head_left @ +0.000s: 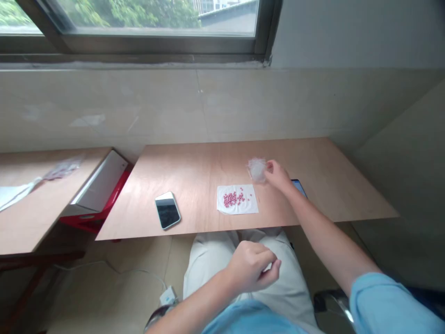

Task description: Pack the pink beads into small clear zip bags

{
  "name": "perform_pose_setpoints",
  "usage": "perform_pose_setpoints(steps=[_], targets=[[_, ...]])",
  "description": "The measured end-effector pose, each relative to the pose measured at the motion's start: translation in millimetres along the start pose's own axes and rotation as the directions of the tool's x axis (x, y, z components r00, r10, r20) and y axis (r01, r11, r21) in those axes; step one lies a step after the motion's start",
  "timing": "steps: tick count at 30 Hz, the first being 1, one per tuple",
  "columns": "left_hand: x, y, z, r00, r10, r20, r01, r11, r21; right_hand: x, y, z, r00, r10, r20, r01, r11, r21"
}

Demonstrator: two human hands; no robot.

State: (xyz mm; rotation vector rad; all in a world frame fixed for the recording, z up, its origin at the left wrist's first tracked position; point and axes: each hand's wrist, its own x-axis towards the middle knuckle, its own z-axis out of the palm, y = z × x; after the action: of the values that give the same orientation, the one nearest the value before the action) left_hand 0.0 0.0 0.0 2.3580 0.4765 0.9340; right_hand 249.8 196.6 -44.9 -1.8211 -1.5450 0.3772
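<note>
On the table, my right hand (pixel 277 176) reaches to a small stack of clear plastic bags (pixel 257 170), its fingers pinched at the stack's right edge. How many bags it grips is too small to tell. My left hand (pixel 255 265) hovers over my lap, fingers curled into a loose fist, with nothing visible in it. Between the hands, near the table's front edge, lies a white tissue (pixel 252 207) with many small pink-red beads (pixel 233 199) scattered on it.
A phone (pixel 168 211) lies on the table (pixel 194 171) to the left. Another dark-screened device (pixel 299 187) is partly hidden beneath my right forearm. A second table (pixel 21 227) stands at the left, with a red stool (pixel 86 221) in the gap. A power strip (pixel 168 295) is on the floor.
</note>
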Motion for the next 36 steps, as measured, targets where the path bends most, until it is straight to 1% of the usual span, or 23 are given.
perform_pose_setpoints(steps=[1, 3, 6, 9, 12, 14, 16, 18, 19, 21, 22, 23, 24, 25, 27, 30, 32, 34, 36], targets=[[-1, -1, -4, 0.999, -0.039, -0.014, 0.039, 0.999, -0.009, 15, 11, 0, 1.0, -0.01, -0.028, 0.008, 0.997, -0.074], [-4, -5, -11, 0.993, -0.111, -0.035, 0.11, 0.994, -0.024, 32, 28, 2, 1.0, -0.012, -0.011, 0.01, 0.986, -0.168], [-7, -14, -19, 0.98, -0.196, -0.042, 0.194, 0.98, -0.037, 36, 42, 8, 1.0, -0.004, 0.022, 0.008, 0.979, -0.202], [-8, -28, -25, 0.954, -0.299, -0.021, 0.297, 0.953, -0.051, 31, 50, 9, 1.0, -0.011, -0.012, 0.009, 0.984, -0.176], [-8, -43, -31, 0.909, -0.417, 0.014, 0.417, 0.906, -0.074, 29, 56, 2, 0.997, -0.028, -0.071, 0.022, 0.997, -0.077], [-8, -51, -34, 0.872, -0.489, 0.026, 0.489, 0.868, -0.092, 27, 57, -6, 0.997, -0.011, -0.08, 0.015, 0.999, 0.05], [-8, -57, -38, 0.838, -0.545, 0.016, 0.543, 0.832, -0.112, 21, 52, -15, 0.997, 0.032, -0.074, -0.015, 0.975, 0.22], [-7, -61, -42, 0.813, -0.582, -0.004, 0.577, 0.806, -0.136, 9, 42, -23, 0.995, 0.095, -0.037, -0.07, 0.903, 0.424], [-6, -62, -44, 0.804, -0.595, -0.011, 0.587, 0.796, -0.148, -1, 35, -26, 0.992, 0.13, 0.008, -0.114, 0.841, 0.529], [-5, -63, -47, 0.791, -0.612, -0.012, 0.602, 0.781, -0.169, -27, 19, -30, 0.97, 0.185, 0.159, -0.243, 0.682, 0.69], [-4, -63, -48, 0.786, -0.619, -0.01, 0.607, 0.774, -0.178, -41, 10, -30, 0.954, 0.198, 0.226, -0.3, 0.604, 0.738], [-3, -63, -48, 0.781, -0.624, -0.009, 0.612, 0.768, -0.188, -56, 1, -28, 0.942, 0.207, 0.264, -0.336, 0.539, 0.772], [-3, -63, -49, 0.776, -0.63, -0.009, 0.616, 0.762, -0.2, -71, -8, -25, 0.932, 0.206, 0.298, -0.362, 0.494, 0.79], [-2, -62, -49, 0.771, -0.636, -0.008, 0.62, 0.754, -0.216, -86, -17, -21, 0.927, 0.2, 0.318, -0.375, 0.467, 0.8], [-2, -59, -49, 0.755, -0.656, -0.007, 0.631, 0.73, -0.263, -112, -33, -11, 0.925, 0.168, 0.342, -0.381, 0.439, 0.814], [0, -53, -48, 0.713, -0.701, -0.006, 0.657, 0.67, -0.345, -143, -54, 4, 0.911, 0.097, 0.402, -0.401, 0.446, 0.8], [2, -49, -47, 0.686, -0.727, 0.005, 0.666, 0.626, -0.406, -160, -64, 10, 0.906, 0.045, 0.42, -0.393, 0.452, 0.801], [5, -48, -47, 0.682, -0.73, 0.034, 0.655, 0.59, -0.472, -175, -71, 14, 0.908, -0.025, 0.418, -0.36, 0.467, 0.808], [8, -48, -45, 0.695, -0.717, 0.054, 0.632, 0.573, -0.521, -185, -74, 15, 0.908, -0.084, 0.41, -0.316, 0.504, 0.804]])
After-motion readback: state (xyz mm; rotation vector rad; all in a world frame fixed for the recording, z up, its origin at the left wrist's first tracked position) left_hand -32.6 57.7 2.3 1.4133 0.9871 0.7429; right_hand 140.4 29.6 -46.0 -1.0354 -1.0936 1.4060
